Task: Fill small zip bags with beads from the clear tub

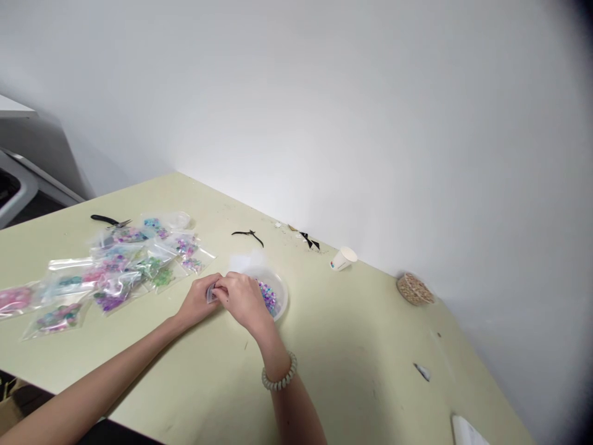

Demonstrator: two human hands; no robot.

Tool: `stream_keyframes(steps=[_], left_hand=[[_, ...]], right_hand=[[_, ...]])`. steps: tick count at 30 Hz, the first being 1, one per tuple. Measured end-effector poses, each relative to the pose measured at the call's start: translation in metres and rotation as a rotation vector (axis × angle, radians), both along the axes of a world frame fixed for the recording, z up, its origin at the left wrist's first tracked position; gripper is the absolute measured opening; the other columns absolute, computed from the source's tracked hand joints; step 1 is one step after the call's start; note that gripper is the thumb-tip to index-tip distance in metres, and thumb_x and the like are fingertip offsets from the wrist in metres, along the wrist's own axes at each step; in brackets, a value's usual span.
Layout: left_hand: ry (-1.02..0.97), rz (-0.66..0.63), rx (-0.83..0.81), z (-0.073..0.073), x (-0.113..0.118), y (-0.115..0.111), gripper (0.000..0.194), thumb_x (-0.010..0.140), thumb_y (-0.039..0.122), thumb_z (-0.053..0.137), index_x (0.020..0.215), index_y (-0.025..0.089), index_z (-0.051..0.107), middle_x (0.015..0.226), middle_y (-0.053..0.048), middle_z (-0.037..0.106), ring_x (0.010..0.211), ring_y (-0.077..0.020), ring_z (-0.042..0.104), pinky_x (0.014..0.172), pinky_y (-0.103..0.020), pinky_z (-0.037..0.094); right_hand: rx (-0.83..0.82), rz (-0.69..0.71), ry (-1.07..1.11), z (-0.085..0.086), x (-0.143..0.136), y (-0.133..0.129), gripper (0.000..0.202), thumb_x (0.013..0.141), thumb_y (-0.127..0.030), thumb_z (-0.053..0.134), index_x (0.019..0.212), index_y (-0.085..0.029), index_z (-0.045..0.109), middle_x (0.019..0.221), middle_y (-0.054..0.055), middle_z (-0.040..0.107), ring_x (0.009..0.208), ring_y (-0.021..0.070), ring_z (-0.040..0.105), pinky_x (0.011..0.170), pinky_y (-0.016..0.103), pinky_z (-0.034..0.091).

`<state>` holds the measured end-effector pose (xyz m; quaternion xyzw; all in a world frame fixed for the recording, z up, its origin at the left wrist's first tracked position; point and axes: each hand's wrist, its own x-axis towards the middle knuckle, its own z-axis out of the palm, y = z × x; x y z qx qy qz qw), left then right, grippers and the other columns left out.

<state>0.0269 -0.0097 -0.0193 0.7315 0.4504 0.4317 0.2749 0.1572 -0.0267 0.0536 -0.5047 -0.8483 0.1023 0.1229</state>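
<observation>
1. Beads (267, 296), purple, blue and pink, lie in a white bowl (283, 290) on the table (343, 371), just beyond your right hand (243, 298), which hides part of the bowl.
2. Your left hand (198, 303) is curled around a small shiny piece (210, 293), left of the bowl; its fingertips are mostly hidden, and you can't make out what the piece is.
3. Your right hand meets it there, thumb and fingers pinched at the edge of that same piece. You wear a pale bracelet (280, 374) on that wrist.
4. Behind the bowl you have a white sheet (248, 261) flat on the table.
5. To your left, clear bags (111, 300) of pink, purple, green and blue beads lie spread out, some overlapping.
6. Black-handled pliers (105, 219) lie at the far side of those bags; a second, dark pair of cutters (250, 233) lies beyond the sheet, handles spread.
7. Near the wall (324, 123) you have black scraps (310, 241), then a paper cup (343, 258), and farther right a clear tub (416, 289) of brownish bits.
</observation>
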Motion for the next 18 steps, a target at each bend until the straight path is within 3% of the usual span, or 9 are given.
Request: stream_keyframes(steps=[12,18], left_hand=[[-0.004,0.008,0.019,0.0013,0.0,-0.0002,0.008,0.064,0.018,0.044,0.057,0.019,0.041,0.051,0.006,0.042,0.05,-0.0097,0.039,0.048,-0.021,0.031],[-0.04,0.002,-0.027,0.0027,-0.0009,0.0009,0.007,0.067,0.022,0.048,0.061,0.018,0.047,0.053,0.005,0.048,0.052,-0.0103,0.043,0.049,-0.02,0.034]], right_hand=[[0.003,0.007,-0.003,0.0027,0.0014,-0.0005,0.016,0.088,-0.024,0.053,0.087,-0.02,0.069,0.087,0.003,0.066,0.077,0.0147,0.06,0.064,0.024,0.038],[-0.007,-0.01,0.023,0.0058,0.0055,0.0,0.016,0.09,-0.025,0.053,0.094,-0.022,0.068,0.09,0.003,0.066,0.08,0.0143,0.06,0.066,0.024,0.039]])
